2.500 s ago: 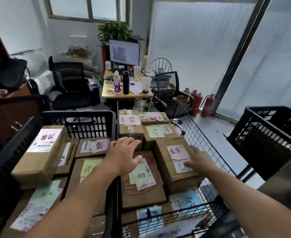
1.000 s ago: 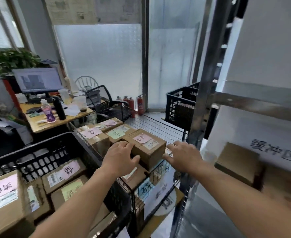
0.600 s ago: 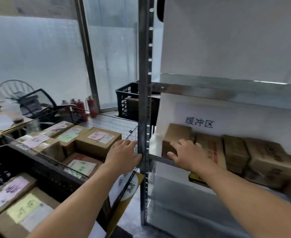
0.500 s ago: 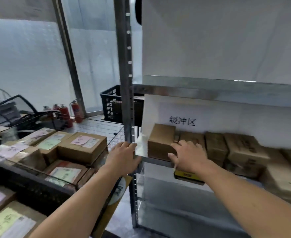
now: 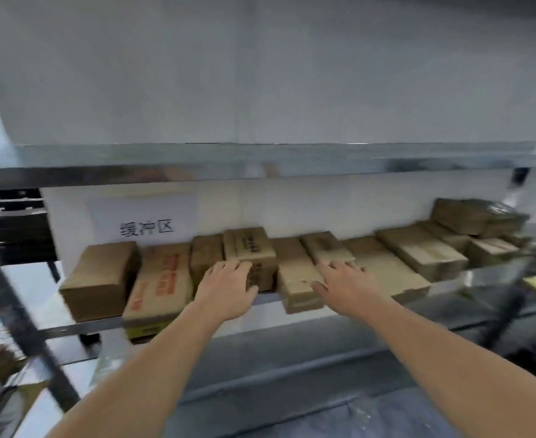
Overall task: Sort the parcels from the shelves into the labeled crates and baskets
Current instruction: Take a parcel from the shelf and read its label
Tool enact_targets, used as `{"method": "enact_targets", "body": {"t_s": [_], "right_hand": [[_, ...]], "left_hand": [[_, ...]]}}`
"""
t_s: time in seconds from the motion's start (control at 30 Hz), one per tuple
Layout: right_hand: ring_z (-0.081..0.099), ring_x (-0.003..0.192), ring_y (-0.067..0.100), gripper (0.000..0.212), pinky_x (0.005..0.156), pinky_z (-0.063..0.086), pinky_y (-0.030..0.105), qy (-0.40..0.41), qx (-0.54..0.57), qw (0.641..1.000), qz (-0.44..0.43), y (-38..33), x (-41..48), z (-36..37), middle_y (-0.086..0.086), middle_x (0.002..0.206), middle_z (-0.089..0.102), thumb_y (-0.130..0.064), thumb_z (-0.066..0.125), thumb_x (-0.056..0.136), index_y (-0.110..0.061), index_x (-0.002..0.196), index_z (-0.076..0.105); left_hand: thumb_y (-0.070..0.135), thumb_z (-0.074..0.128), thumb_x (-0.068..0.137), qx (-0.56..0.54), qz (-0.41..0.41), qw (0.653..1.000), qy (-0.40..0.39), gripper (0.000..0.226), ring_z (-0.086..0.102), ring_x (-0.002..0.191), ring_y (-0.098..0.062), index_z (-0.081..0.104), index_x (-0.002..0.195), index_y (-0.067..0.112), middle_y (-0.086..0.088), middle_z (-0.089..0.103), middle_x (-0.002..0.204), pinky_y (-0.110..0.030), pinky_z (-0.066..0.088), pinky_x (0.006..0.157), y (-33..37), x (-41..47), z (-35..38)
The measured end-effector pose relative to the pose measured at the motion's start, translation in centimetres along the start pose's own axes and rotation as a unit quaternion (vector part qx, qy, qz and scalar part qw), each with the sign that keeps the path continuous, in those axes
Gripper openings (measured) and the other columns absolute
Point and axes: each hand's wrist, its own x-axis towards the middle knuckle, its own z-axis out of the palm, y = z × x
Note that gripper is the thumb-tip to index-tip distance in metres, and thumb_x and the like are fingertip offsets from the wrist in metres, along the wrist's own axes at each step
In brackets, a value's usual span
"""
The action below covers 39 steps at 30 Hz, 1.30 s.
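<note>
Both bare hands reach to the metal shelf (image 5: pixel 197 320) where a row of brown cardboard parcels (image 5: pixel 418 257) lies side by side. Left hand (image 5: pixel 227 287) is open, fingers loosely spread, palm down, fingertips on the near end of a small brown box with dark print (image 5: pixel 249 248); no closed grip on it. Right hand (image 5: pixel 344 287) is open too, fingers spread, resting over a plain brown flat box (image 5: pixel 295 279) that sticks out past the shelf edge, fingertips near the next box (image 5: pixel 325 246). Neither hand holds anything lifted. A white paper sign with black characters (image 5: pixel 145 221) is on the back wall above a box with red print (image 5: pixel 162 276). Frame is motion-blurred.
</note>
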Motion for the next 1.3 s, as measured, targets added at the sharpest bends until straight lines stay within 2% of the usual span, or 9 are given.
{"method": "enact_targets", "body": {"t_s": [0.13, 0.3, 0.6, 0.73, 0.97, 1.13, 1.3], "right_hand": [[0.049, 0.129, 0.034, 0.047, 0.102, 0.039, 0.051, 0.001, 0.004, 0.998, 0.067, 9.7, -2.4, 0.7, 0.007, 0.142, 0.049, -0.052, 0.037, 0.103, -0.027, 0.143, 0.041], [0.049, 0.125, 0.036, 0.045, 0.100, 0.043, 0.050, -0.001, 0.000, 0.990, 0.142, 19.3, -5.4, 1.6, 0.008, 0.137, 0.050, -0.052, 0.033, 0.104, -0.026, 0.140, 0.042], [0.051, 0.124, 0.032, 0.046, 0.097, 0.043, 0.047, 0.027, 0.005, 0.975, 0.220, 30.0, -7.3, 3.8, 0.005, 0.135, 0.054, -0.055, 0.031, 0.104, -0.026, 0.136, 0.047], [0.052, 0.122, 0.032, 0.044, 0.095, 0.044, 0.046, 0.023, -0.002, 0.970, 0.243, 34.9, -5.4, 4.7, 0.005, 0.133, 0.054, -0.056, 0.031, 0.104, -0.025, 0.130, 0.049], [0.052, 0.123, 0.031, 0.046, 0.094, 0.044, 0.045, 0.015, -0.010, 0.965, 0.263, 44.5, 2.2, 4.8, 0.005, 0.136, 0.052, -0.057, 0.033, 0.103, -0.027, 0.135, 0.046], [0.054, 0.123, 0.028, 0.046, 0.096, 0.046, 0.045, 0.069, 0.003, 0.958, 0.278, 50.4, 6.7, 4.3, 0.003, 0.135, 0.055, -0.057, 0.032, 0.103, -0.029, 0.136, 0.047], [0.053, 0.125, 0.029, 0.049, 0.096, 0.046, 0.045, 0.088, 0.026, 0.950, 0.298, 55.7, 9.7, 4.6, 0.002, 0.139, 0.053, -0.058, 0.032, 0.103, -0.029, 0.141, 0.046]], "left_hand": [[0.048, 0.045, 0.095, 0.004, 0.081, 0.997, -0.020, 0.056, 0.042, 0.131, -0.029, 0.039, 0.144, 0.022, -0.006, 0.046, 0.144, -0.041, 0.036, 0.106, 9.8, 4.5, 2.4], [0.047, 0.043, 0.096, -0.012, 0.140, 0.989, -0.037, 0.055, 0.039, 0.133, -0.027, 0.038, 0.145, 0.022, -0.004, 0.044, 0.145, -0.039, 0.035, 0.106, 20.3, 8.0, 5.0], [0.046, 0.040, 0.097, -0.001, 0.227, 0.972, -0.058, 0.055, 0.037, 0.134, -0.024, 0.036, 0.146, 0.025, 0.000, 0.041, 0.148, -0.040, 0.038, 0.105, 31.7, 14.2, 9.0], [0.044, 0.040, 0.096, -0.033, 0.252, 0.965, -0.067, 0.053, 0.035, 0.135, -0.021, 0.037, 0.145, 0.026, 0.003, 0.041, 0.147, -0.039, 0.035, 0.106, 36.2, 18.3, 11.4], [0.043, 0.041, 0.098, -0.053, 0.282, 0.956, -0.058, 0.050, 0.040, 0.131, -0.022, 0.040, 0.144, 0.025, 0.001, 0.045, 0.145, -0.039, 0.036, 0.107, 43.6, 28.6, 14.4], [0.042, 0.040, 0.098, -0.068, 0.299, 0.951, -0.037, 0.050, 0.042, 0.129, -0.022, 0.038, 0.145, 0.024, 0.002, 0.044, 0.146, -0.039, 0.037, 0.106, 48.5, 35.0, 15.6], [0.043, 0.042, 0.097, -0.070, 0.304, 0.950, -0.026, 0.051, 0.042, 0.129, -0.023, 0.040, 0.144, 0.026, 0.003, 0.046, 0.144, -0.037, 0.037, 0.105, 52.8, 39.4, 17.2]]}}
